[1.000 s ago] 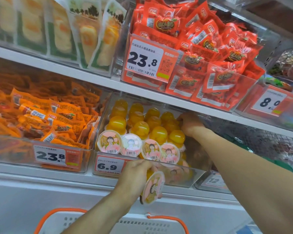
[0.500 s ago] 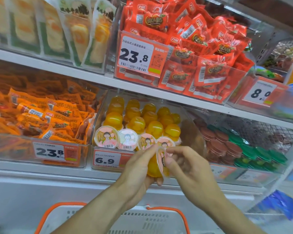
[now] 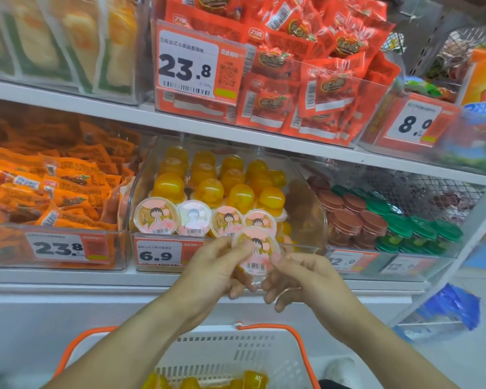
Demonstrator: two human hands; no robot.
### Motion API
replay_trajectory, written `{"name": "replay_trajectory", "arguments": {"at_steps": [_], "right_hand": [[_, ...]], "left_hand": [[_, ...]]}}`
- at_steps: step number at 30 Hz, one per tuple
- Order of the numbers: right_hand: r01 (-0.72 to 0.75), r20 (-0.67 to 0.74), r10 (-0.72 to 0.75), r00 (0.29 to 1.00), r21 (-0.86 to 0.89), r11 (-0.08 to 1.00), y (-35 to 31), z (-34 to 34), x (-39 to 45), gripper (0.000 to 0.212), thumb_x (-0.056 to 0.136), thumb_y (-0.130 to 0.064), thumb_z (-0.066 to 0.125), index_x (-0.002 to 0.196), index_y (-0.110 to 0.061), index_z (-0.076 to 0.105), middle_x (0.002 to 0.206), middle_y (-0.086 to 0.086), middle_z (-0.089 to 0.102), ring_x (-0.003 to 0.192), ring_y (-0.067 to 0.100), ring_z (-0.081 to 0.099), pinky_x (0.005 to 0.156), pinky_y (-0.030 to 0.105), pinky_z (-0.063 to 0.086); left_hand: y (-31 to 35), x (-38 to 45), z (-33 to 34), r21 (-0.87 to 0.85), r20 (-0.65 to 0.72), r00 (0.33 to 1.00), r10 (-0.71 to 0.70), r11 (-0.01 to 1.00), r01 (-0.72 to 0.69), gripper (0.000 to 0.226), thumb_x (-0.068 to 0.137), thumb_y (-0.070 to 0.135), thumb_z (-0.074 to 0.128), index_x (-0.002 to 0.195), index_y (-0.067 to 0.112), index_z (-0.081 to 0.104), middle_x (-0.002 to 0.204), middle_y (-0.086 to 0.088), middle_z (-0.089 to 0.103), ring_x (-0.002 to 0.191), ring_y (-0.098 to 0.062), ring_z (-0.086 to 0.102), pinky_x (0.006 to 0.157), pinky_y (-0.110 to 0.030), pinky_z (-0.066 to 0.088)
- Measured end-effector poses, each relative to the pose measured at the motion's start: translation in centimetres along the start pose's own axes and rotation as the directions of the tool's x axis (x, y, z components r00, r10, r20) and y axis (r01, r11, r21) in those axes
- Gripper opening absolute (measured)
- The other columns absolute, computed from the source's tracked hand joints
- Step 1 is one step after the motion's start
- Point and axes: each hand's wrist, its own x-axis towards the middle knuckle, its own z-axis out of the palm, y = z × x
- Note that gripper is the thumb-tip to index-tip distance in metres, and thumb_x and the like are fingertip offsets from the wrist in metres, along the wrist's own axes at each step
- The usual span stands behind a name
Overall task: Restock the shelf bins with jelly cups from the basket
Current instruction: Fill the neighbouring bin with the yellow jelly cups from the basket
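Clear plastic bin (image 3: pixel 306 192) mostly filled; 1 pink-lidded jelly cup (image 3: pixel 255 252) pinched by left hand (image 3: pixel 211 272) and right hand (image 3: pixel 303 279); more in white basket (image 3: pixel 253 349).

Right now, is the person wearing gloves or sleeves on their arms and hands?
No gloves and no sleeves show. The left hand and right hand are bare, and both forearms are bare as far as the picture reaches. I see no watch or bracelet on either wrist.

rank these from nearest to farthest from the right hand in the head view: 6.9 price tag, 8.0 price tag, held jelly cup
1. held jelly cup, touching the right hand, just left of it
2. 6.9 price tag, further left on the bin front
3. 8.0 price tag, up on the higher shelf, right
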Motion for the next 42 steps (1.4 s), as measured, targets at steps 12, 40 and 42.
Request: {"name": "replay_trajectory", "arguments": {"at_steps": [12, 40, 42], "right_hand": [[0.182, -0.005, -0.183, 0.983, -0.079, 0.980, -0.8, -0.8, 0.1, 0.026, 0.084, -0.013, 0.070, 0.094, 0.008, 0.058, 0.064, 0.028, 0.063, 0.049, 0.032, 0.063, 0.047, 0.036, 0.054], [-0.101, -0.111, -0.485, 0.867, -0.994, 0.046, -6.3, -5.7, 18.5, 0.018, 0.098, -0.022, 0.057, 0.099, -0.008, 0.069, 0.095, 0.013, 0.067, 0.081, 0.029, 0.059, 0.070, 0.027, 0.040], [-0.067, -0.071, -0.504, 0.861, -0.997, 0.026, -6.2, -5.7, 18.3, 0.019, 0.097, -0.021, 0.056, 0.097, -0.007, 0.069, 0.096, 0.014, 0.067, 0.087, 0.032, 0.062, 0.070, 0.028, 0.039]], "left_hand": [[0.6, -0.6, -0.4, 0.388, 0.188, 0.982, 0.018, 0.917, -0.091, 0.044, 0.087, 0.067, 0.035, 0.129, 0.063, 0.048, 0.070, 0.020, 0.062, 0.057, -0.004, 0.043, 0.050, -0.018, 0.037], [-1.4, 1.1, -1.7, 0.263, 0.044, 0.999, 0.022, 0.964, -0.032, 0.041, 0.089, 0.046, 0.055, 0.126, 0.057, 0.043, 0.115, -0.008, 0.058, 0.070, -0.022, 0.067, 0.053, -0.029, 0.041], [-1.5, 1.1, -1.6, 0.251, 0.047, 0.999, 0.018, 0.968, -0.030, 0.046, 0.079, 0.049, 0.052, 0.124, 0.059, 0.045, 0.116, -0.008, 0.057, 0.070, -0.022, 0.067, 0.053, -0.029, 0.041]]}}
